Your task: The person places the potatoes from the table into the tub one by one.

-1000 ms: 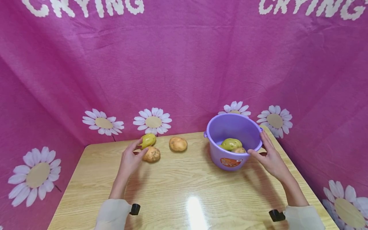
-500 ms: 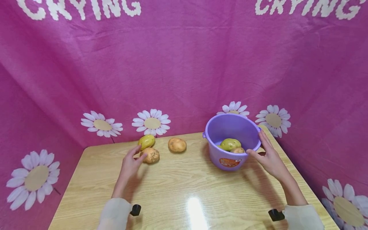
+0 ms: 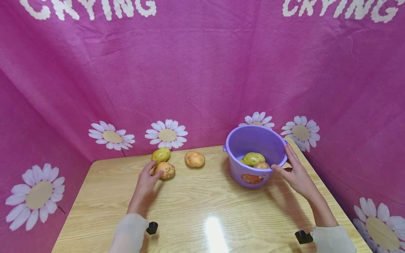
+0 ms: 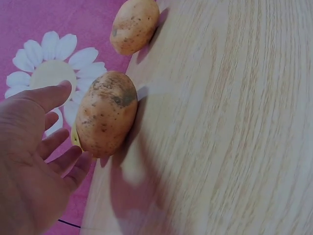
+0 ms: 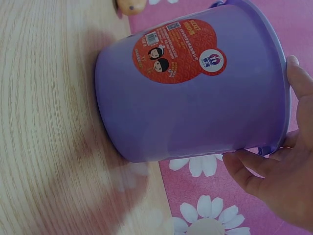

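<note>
My left hand (image 3: 147, 179) is at a brown potato (image 3: 166, 170) with dark, dirty patches, its fingers spread on the near left side. In the left wrist view the thumb (image 4: 57, 94) stands apart from that potato (image 4: 106, 115). Just behind it lies a yellow-green potato (image 3: 160, 155), mostly hidden in the left wrist view. A tan potato (image 3: 194, 159) rests farther right. My right hand (image 3: 299, 175) holds the side of a purple bucket (image 3: 253, 177), thumb on the rim and fingers by the handle lug. Inside are a yellow-green potato (image 3: 253, 159) and a brown one (image 3: 262, 165).
The wooden table (image 3: 190, 203) meets a pink curtain (image 3: 202, 77) with daisies at its back and sides. A red label (image 5: 178, 54) is stuck on the bucket's wall. Each wrist carries a black camera mount (image 3: 152, 228). A bright reflection lies on the table's front part.
My left hand has shifted slightly right and down, from the yellow-green potato toward the dirty brown one. The right hand and bucket have kept their place.
</note>
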Motion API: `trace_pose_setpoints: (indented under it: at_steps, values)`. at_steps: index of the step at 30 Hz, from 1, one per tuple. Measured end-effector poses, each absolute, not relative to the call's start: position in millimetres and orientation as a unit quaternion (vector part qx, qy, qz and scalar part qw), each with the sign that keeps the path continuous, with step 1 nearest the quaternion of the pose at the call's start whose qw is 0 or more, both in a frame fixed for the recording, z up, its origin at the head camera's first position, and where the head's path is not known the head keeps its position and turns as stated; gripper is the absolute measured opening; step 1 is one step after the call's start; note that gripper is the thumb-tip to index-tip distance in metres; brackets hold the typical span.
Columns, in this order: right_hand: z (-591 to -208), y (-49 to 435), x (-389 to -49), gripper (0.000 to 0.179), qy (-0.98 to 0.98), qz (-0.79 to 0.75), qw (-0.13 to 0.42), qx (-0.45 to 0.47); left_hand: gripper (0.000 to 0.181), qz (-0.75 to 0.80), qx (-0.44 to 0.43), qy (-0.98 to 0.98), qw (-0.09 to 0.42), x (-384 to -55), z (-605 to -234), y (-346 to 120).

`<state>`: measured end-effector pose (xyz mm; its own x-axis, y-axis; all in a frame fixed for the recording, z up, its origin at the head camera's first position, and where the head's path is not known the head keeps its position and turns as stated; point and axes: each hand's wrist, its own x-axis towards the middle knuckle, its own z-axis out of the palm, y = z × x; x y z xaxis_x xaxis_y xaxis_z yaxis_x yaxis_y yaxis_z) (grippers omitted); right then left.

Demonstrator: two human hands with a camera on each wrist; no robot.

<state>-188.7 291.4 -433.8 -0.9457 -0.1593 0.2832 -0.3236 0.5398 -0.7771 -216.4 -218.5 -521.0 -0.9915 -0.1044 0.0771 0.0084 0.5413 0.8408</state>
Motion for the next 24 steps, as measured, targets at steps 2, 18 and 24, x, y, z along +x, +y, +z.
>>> trace_pose_setpoints:
  at_steps: [2,18,24]
  values:
    - [-433,291,-188,0.085,-0.87,0.465,0.089,0.136,0.057,-0.477,0.027,-0.877,0.054,-218,-524,-218]
    - [-456,301,-200,0.087,-0.867,0.47,0.1,0.134,0.056,-0.421,-0.03,-0.898,0.121,-219,-541,-214]
    - [-453,299,-198,0.085,-0.869,0.467,0.099,0.133,0.058,-0.399,-0.002,-0.91,0.111,-220,-546,-211]
